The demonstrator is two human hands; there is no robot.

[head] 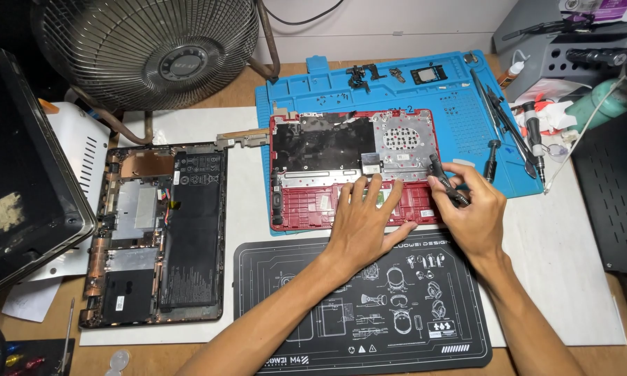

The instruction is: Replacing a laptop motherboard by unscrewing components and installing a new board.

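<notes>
1. One wooden workbench [592,351] carries everything here.
2. One metal fan [146,49] stands at the back left, just above the white sheet.
3. One white sheet [571,278] lies across the bench, with two mats on it: one blue repair mat [459,111] behind, one black printed mat [313,306] in front.
4. Two opened laptop shells are in view. The dark one [157,233] lies on the left, its insides showing. The red one [306,202] lies partly on the blue repair mat, just beyond the black printed mat.
5. One detached screen panel [21,174] leans at the far left edge.
6. Two hands work at the red shell's near edge. The left hand [366,223] lies flat with fingers spread, pressing on the shell and holding nothing.
7. The right hand [473,212] is closed around one dark screwdriver [444,182], tip angled up-left over the shell's right side.
8. Several loose hand tools [515,136] lie at the blue mat's right edge; I cannot count them exactly.
</notes>
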